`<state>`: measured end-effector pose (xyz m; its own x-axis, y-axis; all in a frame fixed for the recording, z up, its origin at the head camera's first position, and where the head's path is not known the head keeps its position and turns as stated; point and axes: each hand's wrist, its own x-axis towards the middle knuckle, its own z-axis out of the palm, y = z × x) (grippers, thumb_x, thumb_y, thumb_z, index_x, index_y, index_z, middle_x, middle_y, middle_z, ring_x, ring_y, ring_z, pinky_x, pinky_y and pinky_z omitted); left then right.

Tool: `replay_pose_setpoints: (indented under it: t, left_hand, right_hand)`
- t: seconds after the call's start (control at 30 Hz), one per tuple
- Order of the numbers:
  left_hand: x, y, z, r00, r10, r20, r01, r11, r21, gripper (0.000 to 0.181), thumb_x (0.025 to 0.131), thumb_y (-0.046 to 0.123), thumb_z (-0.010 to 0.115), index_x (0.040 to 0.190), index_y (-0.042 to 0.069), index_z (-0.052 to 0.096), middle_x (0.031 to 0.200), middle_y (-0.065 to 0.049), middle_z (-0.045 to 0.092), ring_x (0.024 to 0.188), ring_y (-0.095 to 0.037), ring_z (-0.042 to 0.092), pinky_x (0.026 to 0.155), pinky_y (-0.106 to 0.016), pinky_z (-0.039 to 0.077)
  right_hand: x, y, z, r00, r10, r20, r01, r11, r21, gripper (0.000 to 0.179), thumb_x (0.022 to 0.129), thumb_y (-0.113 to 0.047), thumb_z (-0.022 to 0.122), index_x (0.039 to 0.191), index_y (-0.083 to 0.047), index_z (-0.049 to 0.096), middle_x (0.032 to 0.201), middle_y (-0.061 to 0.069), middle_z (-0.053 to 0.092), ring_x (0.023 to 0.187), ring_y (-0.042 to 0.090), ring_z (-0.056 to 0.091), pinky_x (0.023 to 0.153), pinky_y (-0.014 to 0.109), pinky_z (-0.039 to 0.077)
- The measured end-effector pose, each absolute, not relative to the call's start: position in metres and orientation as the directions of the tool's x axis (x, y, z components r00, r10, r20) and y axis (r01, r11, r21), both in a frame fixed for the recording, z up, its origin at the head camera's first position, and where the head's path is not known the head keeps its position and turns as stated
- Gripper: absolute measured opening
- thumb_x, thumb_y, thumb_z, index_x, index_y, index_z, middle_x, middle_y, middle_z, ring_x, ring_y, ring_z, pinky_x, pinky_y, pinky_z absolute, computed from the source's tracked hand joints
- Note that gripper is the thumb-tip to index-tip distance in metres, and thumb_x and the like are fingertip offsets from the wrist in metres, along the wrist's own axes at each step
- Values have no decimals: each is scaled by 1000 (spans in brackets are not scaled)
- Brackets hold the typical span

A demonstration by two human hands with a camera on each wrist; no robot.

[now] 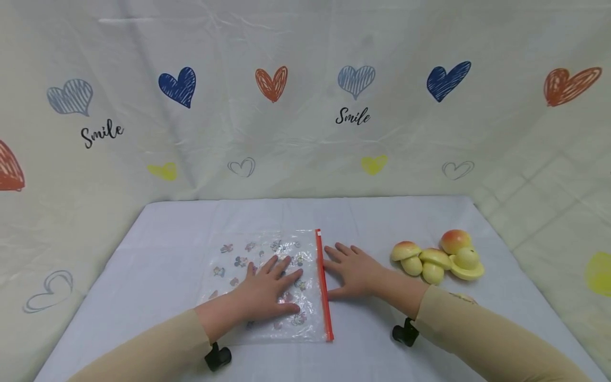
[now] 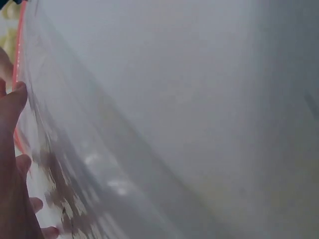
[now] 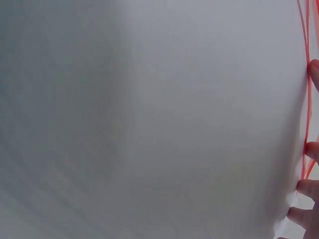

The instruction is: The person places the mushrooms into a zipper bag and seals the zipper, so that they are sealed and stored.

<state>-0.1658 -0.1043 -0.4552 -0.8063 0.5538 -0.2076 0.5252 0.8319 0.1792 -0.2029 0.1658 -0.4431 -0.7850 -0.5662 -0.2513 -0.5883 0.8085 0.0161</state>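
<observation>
1. While the left hand (image 1: pixel 264 293) rests, fingers spread and gripping nothing, on a clear, cartoon-printed plastic zip bag (image 1: pixel 229 271), the right hand (image 1: pixel 355 273), also spread and holding nothing, touches its straight red zip strip (image 1: pixel 324 289).
2. The bag lies flat, left of centre on the white cloth-covered desk (image 1: pixel 153 270); the strip faces right, its long axis running near to far.
3. Yellow, red-tinted mushroom-shaped pieces (image 1: pixel 434 257) sit farther right.

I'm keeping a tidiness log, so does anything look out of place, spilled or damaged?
Nothing looks spilled or damaged. The clear bag lies spread under the left hand. Only the mushroom-shaped pieces right of the bag look slightly untidy: the rightmost one seems turned over, stem upward.
</observation>
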Motion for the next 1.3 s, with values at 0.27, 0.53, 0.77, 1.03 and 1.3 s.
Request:
replay_pose_setpoints:
  t: [0.27, 0.53, 0.77, 1.03, 1.3]
  left_hand:
    - [-162, -98, -456, -806, 546, -231, 529, 838, 135, 89, 80, 84, 46, 155, 42, 27, 167, -5, 10, 150, -41, 8, 103, -80, 13]
    - [-162, -96, -455, -815, 527, -241, 519, 849, 101, 87, 81, 84, 43, 156, 43, 25, 167, -5, 8, 151, -39, 7, 104, -79, 14]
    - [-161, -102, -459, -845, 486, -222, 475, 874, 107, 83, 84, 81, 45, 155, 43, 26, 167, -7, 2, 150, -41, 4, 104, -79, 9]
    - [-159, -113, -466, -873, 443, -205, 419, 896, 148, 84, 85, 81, 42, 157, 41, 24, 167, -7, 4, 151, -39, 1, 105, -79, 2]
    - [-162, -117, -469, -902, 375, -215, 351, 925, 143, 84, 87, 80, 40, 158, 38, 22, 167, -5, 4, 151, -37, -4, 105, -79, -2]
  right_hand:
    - [-201, 163, -447, -797, -542, -267, -560, 829, -11, 94, 76, -79, 58, 154, -31, 37, 164, 1, 23, 150, 31, 16, 115, 56, 25]
    - [-201, 162, -444, -800, -534, -273, -549, 836, -27, 94, 76, -79, 59, 154, -31, 37, 164, 2, 24, 150, 32, 17, 115, 58, 25]
    - [-203, 162, -447, -803, -524, -284, -536, 843, -41, 96, 75, -84, 54, 155, -36, 32, 164, 1, 21, 151, 31, 15, 116, 57, 22]
    - [-203, 160, -446, -801, -516, -304, -525, 849, -61, 97, 73, -83, 58, 155, -35, 35, 164, 2, 22, 150, 32, 15, 115, 59, 23]
    - [-202, 160, -442, -805, -508, -306, -515, 855, -65, 98, 73, -82, 58, 155, -34, 34, 165, 1, 20, 151, 31, 13, 116, 58, 21]
